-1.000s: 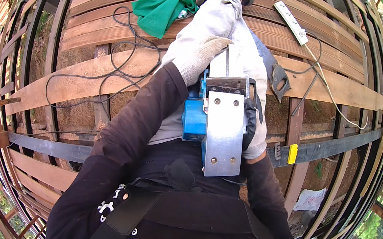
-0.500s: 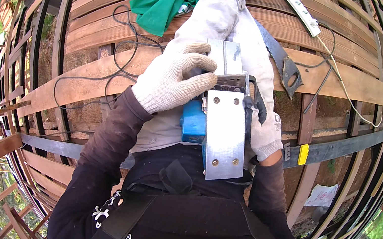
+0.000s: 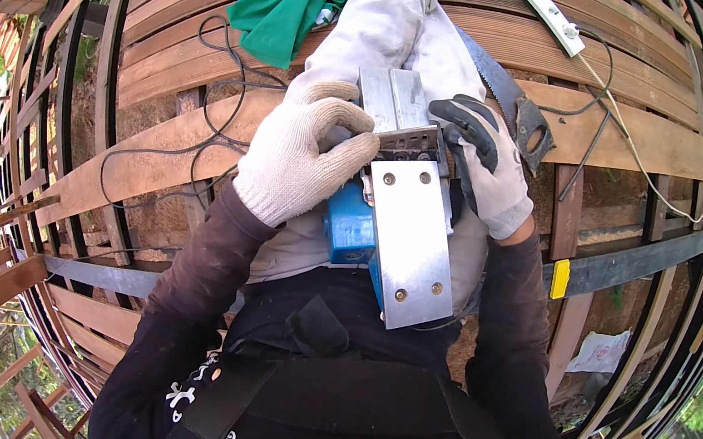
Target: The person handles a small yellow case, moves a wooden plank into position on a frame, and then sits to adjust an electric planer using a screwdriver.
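Note:
An upturned electric planer (image 3: 413, 238) lies across my lap, its shiny sole plates facing up and its blue housing showing on the left. Between the long plate and the shorter front plate (image 3: 391, 97) is the dark cutter slot (image 3: 409, 144). My left hand (image 3: 307, 150), in a white knit glove, is curled against the planer's left side, thumb and fingertips beside the slot. On the other side, my right hand (image 3: 485, 162), in a white and dark-grey glove, bends its fingers over the planer's right edge near the front plate. Its fingertips are partly hidden.
A handsaw (image 3: 527, 128) lies just right of my legs. Farther right are a white power strip (image 3: 545, 13) with its cord and a yellow-ended dark bar (image 3: 559, 278). Green cloth (image 3: 283, 11) and a looped black cable (image 3: 223, 130) lie left, over wooden slats with gaps.
My right hand has risen from low on the planer's right side to beside the front plate and slot. The planer has tilted slightly, and my left hand stays at its left side.

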A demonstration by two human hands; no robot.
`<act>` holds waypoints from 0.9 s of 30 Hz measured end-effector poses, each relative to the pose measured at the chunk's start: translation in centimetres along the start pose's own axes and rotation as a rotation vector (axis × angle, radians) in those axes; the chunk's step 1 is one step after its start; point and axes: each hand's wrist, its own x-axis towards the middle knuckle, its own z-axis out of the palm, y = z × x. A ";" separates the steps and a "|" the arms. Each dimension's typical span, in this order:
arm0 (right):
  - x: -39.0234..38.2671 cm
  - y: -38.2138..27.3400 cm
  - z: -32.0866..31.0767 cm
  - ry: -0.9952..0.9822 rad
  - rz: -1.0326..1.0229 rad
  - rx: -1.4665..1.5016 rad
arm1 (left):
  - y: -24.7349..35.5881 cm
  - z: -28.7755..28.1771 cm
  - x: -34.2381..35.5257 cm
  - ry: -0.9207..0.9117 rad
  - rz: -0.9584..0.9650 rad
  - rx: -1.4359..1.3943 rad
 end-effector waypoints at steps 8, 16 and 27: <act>1.4 3.7 0.3 -0.236 0.171 0.126 | 0.0 0.1 -0.2 -0.029 -0.058 0.075; 1.6 0.8 0.0 -0.195 0.093 0.064 | -0.5 0.9 -0.3 0.006 -0.131 -0.019; 0.5 0.9 0.5 -0.147 -0.042 -0.089 | -0.6 1.9 -1.0 0.050 -0.012 0.086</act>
